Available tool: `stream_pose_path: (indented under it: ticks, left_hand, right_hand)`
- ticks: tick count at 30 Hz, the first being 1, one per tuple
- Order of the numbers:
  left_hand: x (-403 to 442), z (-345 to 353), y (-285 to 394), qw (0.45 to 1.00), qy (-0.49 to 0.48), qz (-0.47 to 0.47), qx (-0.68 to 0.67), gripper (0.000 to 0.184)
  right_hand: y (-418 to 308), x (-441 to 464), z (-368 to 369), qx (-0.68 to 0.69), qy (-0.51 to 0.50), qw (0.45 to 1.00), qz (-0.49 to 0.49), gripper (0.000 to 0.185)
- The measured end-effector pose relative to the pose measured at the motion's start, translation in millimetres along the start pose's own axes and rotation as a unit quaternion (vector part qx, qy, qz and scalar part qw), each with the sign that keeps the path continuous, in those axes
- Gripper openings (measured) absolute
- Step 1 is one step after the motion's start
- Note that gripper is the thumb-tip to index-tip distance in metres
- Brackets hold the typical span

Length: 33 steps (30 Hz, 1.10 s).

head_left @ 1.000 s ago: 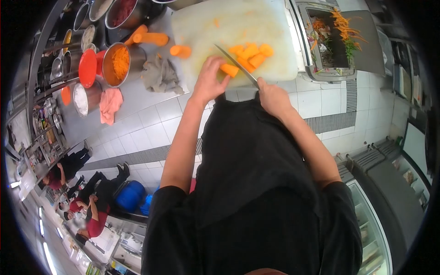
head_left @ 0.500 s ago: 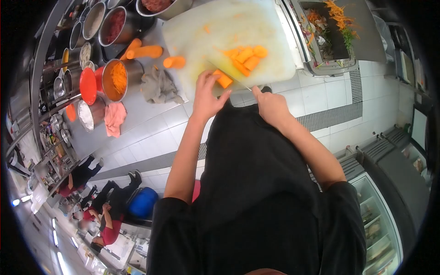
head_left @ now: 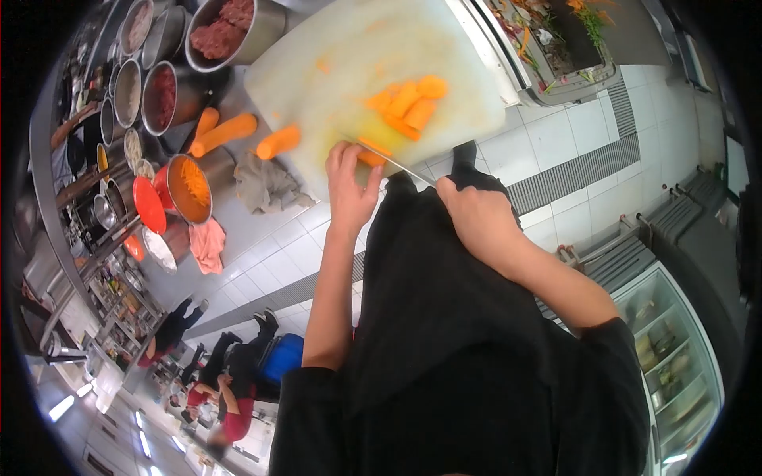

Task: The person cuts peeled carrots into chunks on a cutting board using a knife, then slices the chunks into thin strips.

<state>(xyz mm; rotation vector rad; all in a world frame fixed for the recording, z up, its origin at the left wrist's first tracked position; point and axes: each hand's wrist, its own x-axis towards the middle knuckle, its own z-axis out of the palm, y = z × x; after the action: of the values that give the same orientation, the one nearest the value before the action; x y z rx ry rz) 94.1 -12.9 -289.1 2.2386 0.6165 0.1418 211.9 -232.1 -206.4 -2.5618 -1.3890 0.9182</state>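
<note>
My right hand is wrapped round the handle of a knife, whose thin blade slants up and left over a carrot piece. My left hand grips that piece at the near edge of the white cutting board, fingertips beside the blade. Whether the blade has gone into the carrot cannot be made out. Farther up the board lies a group of cut carrot chunks. A peeled carrot rests at the board's left edge, with another peeled carrot beyond it.
A grey cloth lies left of the board. Farther left are a pot of shredded carrot, a pink cloth and metal pots of meat. A scrap bin stands at the right. Other people are at lower left.
The knife has come from beside the carrot piece to over it. My left hand still grips the piece. The whole view has shifted and turned slightly.
</note>
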Motion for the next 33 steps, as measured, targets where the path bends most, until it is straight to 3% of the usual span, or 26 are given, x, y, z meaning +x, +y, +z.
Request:
stream_pose_path:
  ticks: [4,7,9,13,25,27,33]
  left_hand:
    - [0.0,-0.5,0.5,1.0,-0.002,-0.005,0.007,0.042]
    - [2.3,1.3,0.6,1.0,-0.003,-0.015,-0.007,0.041]
    - [-0.7,-0.6,-0.9,1.0,-0.005,-0.024,-0.014,0.041]
    - [2.5,1.1,-6.2,1.0,0.015,0.014,0.006,0.04]
    - [0.7,-1.0,-0.3,1.0,0.014,0.008,0.002,0.039]
    - [2.7,-1.0,0.5,1.0,0.014,0.002,-0.002,0.039]
    - [1.2,-2.8,-2.7,0.999,0.001,-0.012,-0.04,0.042]
  right_hand:
    - [-0.2,-0.6,-3.9,-0.021,-0.002,1.0,0.007,0.017]
    - [2.1,19.3,3.7,0.042,-0.007,0.999,0.006,0.019]
    - [0.4,43.0,23.6,0.093,0.068,0.993,-0.027,0.021]
    - [-3.1,73.9,45.6,0.084,0.079,0.993,-0.036,0.022]
    - [0.7,2.1,-9.6,-0.004,-0.041,0.999,0.008,0.017]
    - [1.8,11.3,-3.2,0.065,-0.032,0.997,0.004,0.016]
    - [-9.5,70.0,33.9,0.084,0.056,0.995,-0.014,0.017]
